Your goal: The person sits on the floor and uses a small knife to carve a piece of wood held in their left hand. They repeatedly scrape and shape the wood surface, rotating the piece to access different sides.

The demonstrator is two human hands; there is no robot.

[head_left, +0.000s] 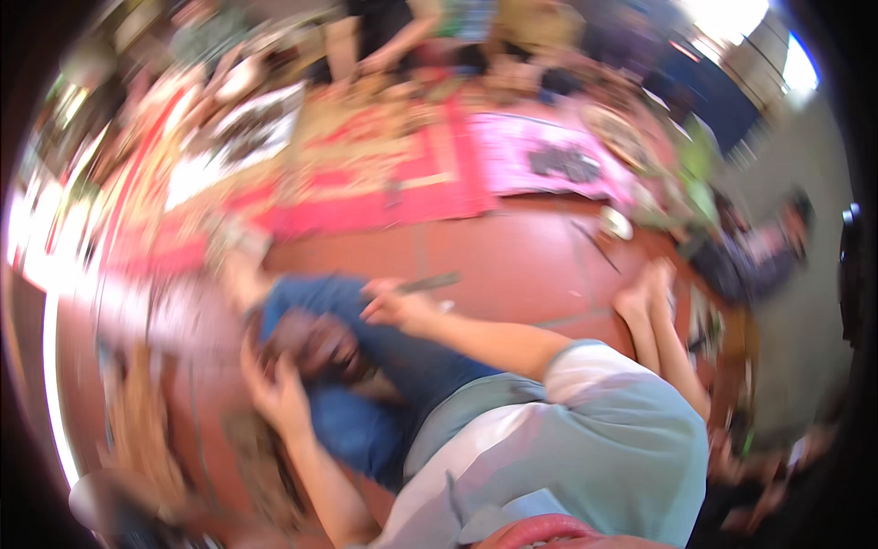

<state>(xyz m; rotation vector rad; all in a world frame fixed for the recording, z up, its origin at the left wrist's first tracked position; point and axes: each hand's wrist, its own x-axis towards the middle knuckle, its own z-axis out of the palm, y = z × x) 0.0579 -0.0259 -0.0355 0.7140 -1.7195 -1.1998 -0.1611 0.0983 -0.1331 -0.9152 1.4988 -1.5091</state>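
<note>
Motion smears much of the view. I sit on the floor with blue trousers [439, 366] across the middle. A brown, rounded, lumpy object [318, 346] rests at my lap; its exact kind cannot be made out. My left hand [279, 393] is at its left side, with the fingers curved against its edge. Above and to the right of that object, my right hand [401, 306] is closed around a slim, dark, blade-like tool [432, 283], which points to the right. The tool is apart from the brown object.
Red floor tiles [494, 252] surround me. A red and gold mat [366, 188] and a pink sheet [512, 151] with dark pieces lie ahead. Several people sit beyond. Bare feet [647, 288] are at the right. Long brown pieces [142, 416] lie at the left.
</note>
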